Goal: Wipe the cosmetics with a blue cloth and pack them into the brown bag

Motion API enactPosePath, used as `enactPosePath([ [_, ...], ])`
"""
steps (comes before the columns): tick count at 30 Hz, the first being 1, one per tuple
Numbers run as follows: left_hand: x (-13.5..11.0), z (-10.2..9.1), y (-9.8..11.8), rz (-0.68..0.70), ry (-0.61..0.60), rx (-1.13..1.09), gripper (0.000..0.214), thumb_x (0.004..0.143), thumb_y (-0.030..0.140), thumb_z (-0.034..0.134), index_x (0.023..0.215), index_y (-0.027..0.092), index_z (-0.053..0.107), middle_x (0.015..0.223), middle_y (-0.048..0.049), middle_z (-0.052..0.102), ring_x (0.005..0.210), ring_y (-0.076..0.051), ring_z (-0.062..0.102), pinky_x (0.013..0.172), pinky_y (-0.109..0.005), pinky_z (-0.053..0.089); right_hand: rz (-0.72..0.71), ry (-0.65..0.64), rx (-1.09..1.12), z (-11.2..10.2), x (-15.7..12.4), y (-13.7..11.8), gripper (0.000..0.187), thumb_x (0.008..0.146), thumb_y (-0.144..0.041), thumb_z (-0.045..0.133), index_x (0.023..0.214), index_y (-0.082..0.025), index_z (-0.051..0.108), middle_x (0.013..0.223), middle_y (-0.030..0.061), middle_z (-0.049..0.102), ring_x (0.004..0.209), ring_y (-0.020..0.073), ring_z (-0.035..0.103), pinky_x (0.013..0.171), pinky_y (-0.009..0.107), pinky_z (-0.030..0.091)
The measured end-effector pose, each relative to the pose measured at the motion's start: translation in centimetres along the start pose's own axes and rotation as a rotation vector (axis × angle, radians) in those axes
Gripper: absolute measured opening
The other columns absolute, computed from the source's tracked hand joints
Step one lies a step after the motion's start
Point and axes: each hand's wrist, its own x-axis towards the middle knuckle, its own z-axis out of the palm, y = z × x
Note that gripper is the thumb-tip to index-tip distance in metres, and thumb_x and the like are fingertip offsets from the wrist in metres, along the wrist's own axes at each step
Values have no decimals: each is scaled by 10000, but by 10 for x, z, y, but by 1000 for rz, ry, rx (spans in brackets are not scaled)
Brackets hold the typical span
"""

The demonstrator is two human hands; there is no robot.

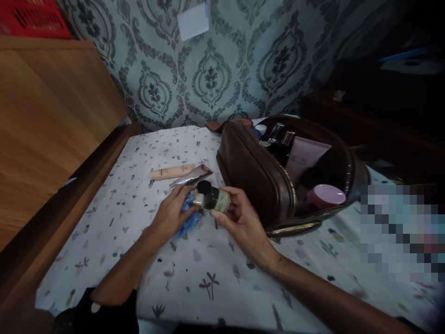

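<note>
The right hand had its grip closed around a dark green bottle, thumb beneath and fingers behind the pale end. The bottle lay tilted in the air between the two hands, its black cap towards the left hand. The left grip was closed on a crumpled blue cloth. A small gold-and-cream piece showed at the left fingertips, beside the bottle; whether it was held or joined to something else could not be determined.

Just beyond the left hand, a silver tube and a peach tube lay side by side on a white printed sheet; contact between them could not be confirmed. Just right of the bottle stood a brown bag, open, with a gold zip along its edge. Inside were noted a pink tube leaning upright, a pink rounded item nearer the front, and silver-topped items towards the back.

The left forearm ended in a black sleeve bearing a pale button. Further out, a wooden cabinet stood on the left with a red basket on top. The patterned wall behind carried a white card. An area at the far right was obscured and could not be read.
</note>
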Motion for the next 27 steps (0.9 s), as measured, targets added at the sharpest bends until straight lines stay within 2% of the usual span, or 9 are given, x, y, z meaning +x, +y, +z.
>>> enactPosePath([
  [3,0,-4,12,-15,151,-58,240,956,333,596,1169,223,592,1092,-57,642,1036,-235,639,900,-387,535,0,-8,-50,1,-1,3,465,839,-380,709,1203,-240,457,1071,55,649,886,175,669,707,316,586],
  [6,-4,-3,29,139,275,-118,240,990,335,538,1195,215,571,1110,-73,639,1063,-226,628,923,-374,524,-8,-27,-144,2,-3,4,448,815,-352,722,1176,-235,483,985,21,649,794,156,649,696,307,576],
  [8,-7,2,39,308,215,-123,300,1011,345,493,1272,206,543,1208,-111,623,1145,-243,604,980,-397,505,-48,-60,-238,3,-5,5,376,821,-305,694,1138,-228,507,909,0,629,728,140,620,639,276,551],
  [10,-9,7,46,366,104,-127,334,1028,347,449,1310,188,533,1236,-134,625,1164,-253,600,995,-408,500,-133,-104,-330,2,-7,6,310,836,-257,654,1114,-216,524,900,3,613,732,140,609,632,268,540],
  [14,-10,8,50,157,-22,-253,356,1052,364,372,1314,190,538,1194,-119,660,1146,-245,627,990,-395,506,-318,-212,-457,-4,-10,8,314,863,-221,648,1153,-201,527,972,28,599,767,149,603,656,286,548],
  [18,-9,0,48,-35,-110,-418,399,1050,427,361,1363,219,498,1159,-89,654,1122,-242,626,1003,-401,489,-394,-355,-587,-10,-12,7,321,898,-201,626,1204,-197,529,1029,49,583,724,135,585,663,297,562],
  [21,-7,-5,41,-178,-209,-571,425,1027,499,396,1344,243,515,1073,-59,650,1034,-230,636,957,-390,511,-452,-445,-633,-12,-14,4,413,921,-174,590,1318,-201,480,1174,95,587,885,173,641,763,332,591],
  [23,-5,-5,34,-273,-270,-661,445,999,565,423,1271,251,582,1038,-45,658,1007,-228,640,924,-378,524,-529,-481,-641,-12,-15,3,448,939,-144,547,1368,-207,436,1275,122,566,1042,198,642,844,356,594],
  [27,-2,0,29,-390,-359,-837,578,929,704,442,1115,212,683,1051,-61,694,1000,-247,660,879,-367,534,-661,-438,-606,-9,-16,3,436,978,-159,502,1396,-216,394,1313,138,555,1185,223,615,885,356,596],
])
